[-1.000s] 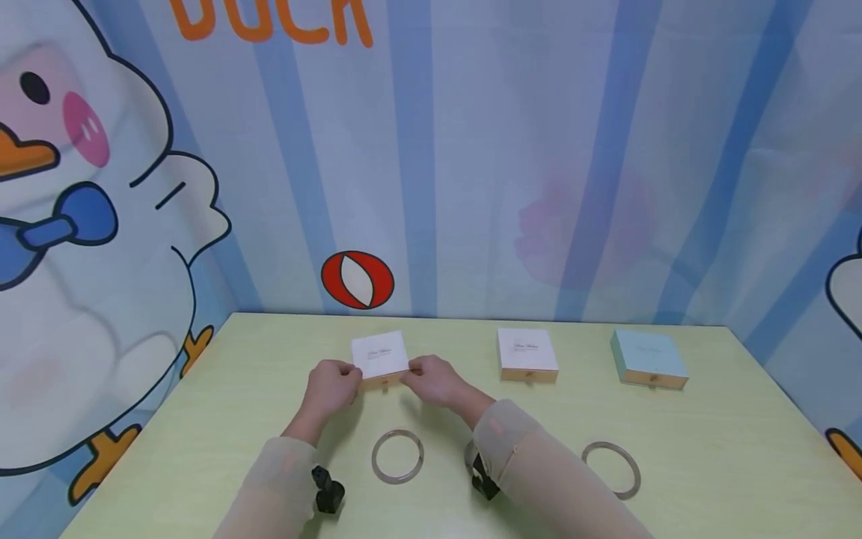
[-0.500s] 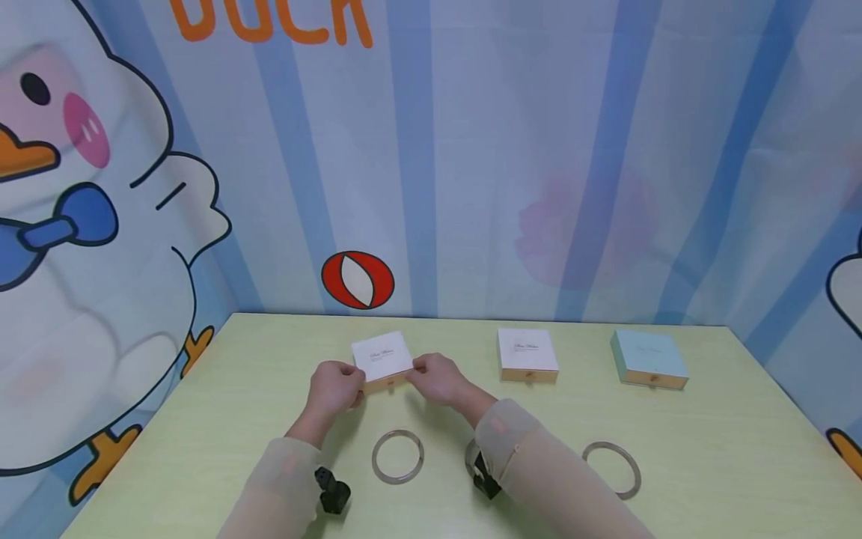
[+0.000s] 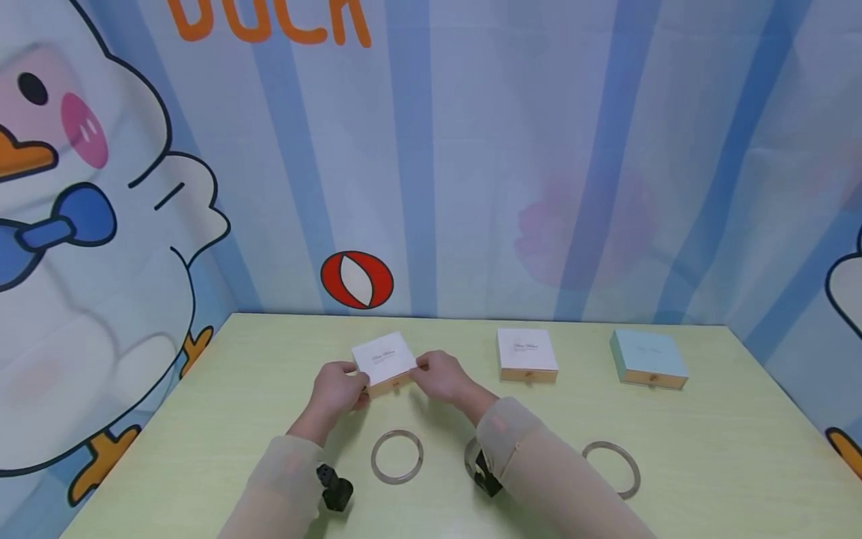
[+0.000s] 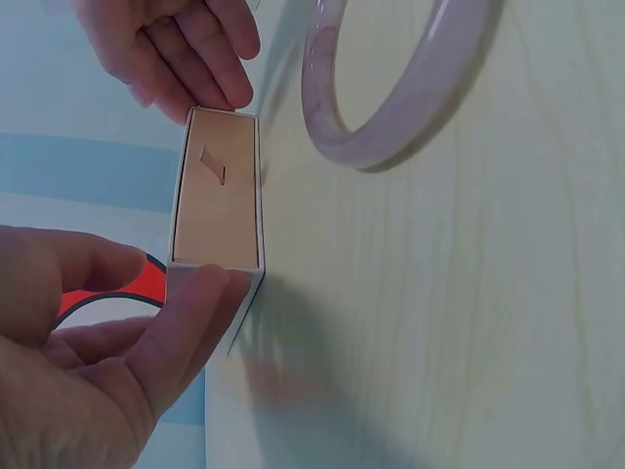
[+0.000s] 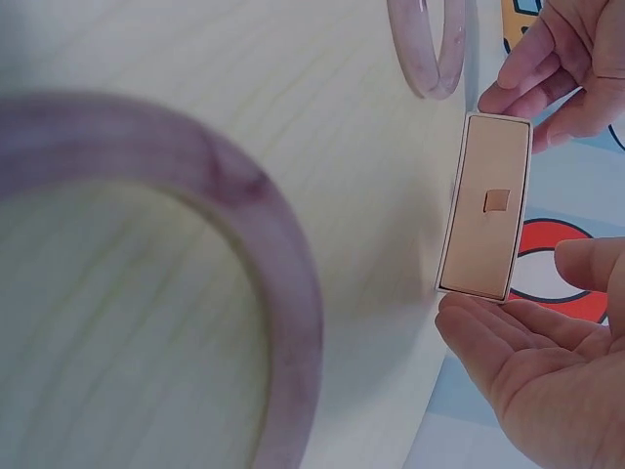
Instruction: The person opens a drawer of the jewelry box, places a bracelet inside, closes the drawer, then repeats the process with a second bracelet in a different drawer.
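In the head view, the left hand (image 3: 337, 391) and right hand (image 3: 442, 376) hold a white box (image 3: 384, 357) just left of the frame's centre, below the middle; each is partly curled, gripping one near corner. A second white box (image 3: 527, 346) sits right of centre, a pale blue box (image 3: 649, 353) farther right. Lower down lie a left bangle (image 3: 375, 458), a middle bangle (image 3: 468, 454) (mostly hidden by a sleeve (image 3: 539, 457)) and a right bangle (image 3: 628, 458).

In the left wrist view, the left hand's fingers touch the held box's lower end at left; its peach drawer front (image 4: 217, 210) is closed.

In the right wrist view, the box stands at right between both hands.
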`<state>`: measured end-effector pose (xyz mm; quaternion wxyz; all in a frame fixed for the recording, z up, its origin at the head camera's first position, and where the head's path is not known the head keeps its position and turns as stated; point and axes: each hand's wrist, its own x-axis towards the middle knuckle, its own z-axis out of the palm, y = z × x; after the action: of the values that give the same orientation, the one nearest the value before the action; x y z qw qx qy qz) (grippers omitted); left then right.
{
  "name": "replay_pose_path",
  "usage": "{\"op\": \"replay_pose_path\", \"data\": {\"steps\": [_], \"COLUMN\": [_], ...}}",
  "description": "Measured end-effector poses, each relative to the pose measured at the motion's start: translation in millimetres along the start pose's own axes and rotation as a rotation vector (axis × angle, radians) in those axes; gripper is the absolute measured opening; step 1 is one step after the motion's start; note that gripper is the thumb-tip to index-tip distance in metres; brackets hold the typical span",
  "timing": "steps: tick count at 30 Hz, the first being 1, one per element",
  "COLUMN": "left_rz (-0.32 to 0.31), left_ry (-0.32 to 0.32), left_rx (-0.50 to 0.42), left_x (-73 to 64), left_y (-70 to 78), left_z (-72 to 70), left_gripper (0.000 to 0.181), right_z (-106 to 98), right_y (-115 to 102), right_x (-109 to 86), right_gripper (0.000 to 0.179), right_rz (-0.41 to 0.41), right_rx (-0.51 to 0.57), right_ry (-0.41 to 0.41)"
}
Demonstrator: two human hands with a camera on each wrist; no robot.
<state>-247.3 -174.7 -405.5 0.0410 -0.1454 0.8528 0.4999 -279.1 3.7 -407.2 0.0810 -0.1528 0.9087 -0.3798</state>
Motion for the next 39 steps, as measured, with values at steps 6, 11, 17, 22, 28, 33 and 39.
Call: {"op": "replay_pose_path", "data": {"steps": [6, 11, 17, 22, 28, 33, 39], "left_rz": [0.001, 0.009, 0.01, 0.005, 0.005, 0.003, -0.034], "left_ry": [-0.007, -0.007, -0.005, -0.019, -0.035, -0.023, -0.016], "left_rx": [-0.005, -0.016, -0.037, -0.066, -0.106, -0.101, 0.003], "left_x": [2.1, 3.6, 1.8, -2.1, -4.9, 0.1, 11.3], "left_y": [-1.5, -1.8, 0.3, 2.0, 4.5, 4.5, 5.0], "left_z": [0.9, 1.7, 2.9, 6.2, 12.2, 14.1, 11.6], "left_gripper": [0.05, 0.047, 0.045, 0.042, 0.05, 0.063, 0.067], "right_z": [0, -1, -3, -5, -9, -10, -9], "right_y": [0, -1, -1, 1, 3, 4, 5], "right_x": [-0.3, -0.1, 0.9, 0.6, 1.4, 2.2, 2.2], "right_gripper": [0.035, 0.036, 0.038, 0.036, 0.036, 0.037, 0.038], "right_rz": [-0.006, 0.005, 0.022, 0.019, 0.049, 0.061, 0.06], "right_rx": [-0.011, -0.003, 0.009, -0.003, -0.016, -0.013, -0.004], "right_ry": [0.005, -0.005, -0.007, -0.001, -0.012, -0.013, -0.015]}}
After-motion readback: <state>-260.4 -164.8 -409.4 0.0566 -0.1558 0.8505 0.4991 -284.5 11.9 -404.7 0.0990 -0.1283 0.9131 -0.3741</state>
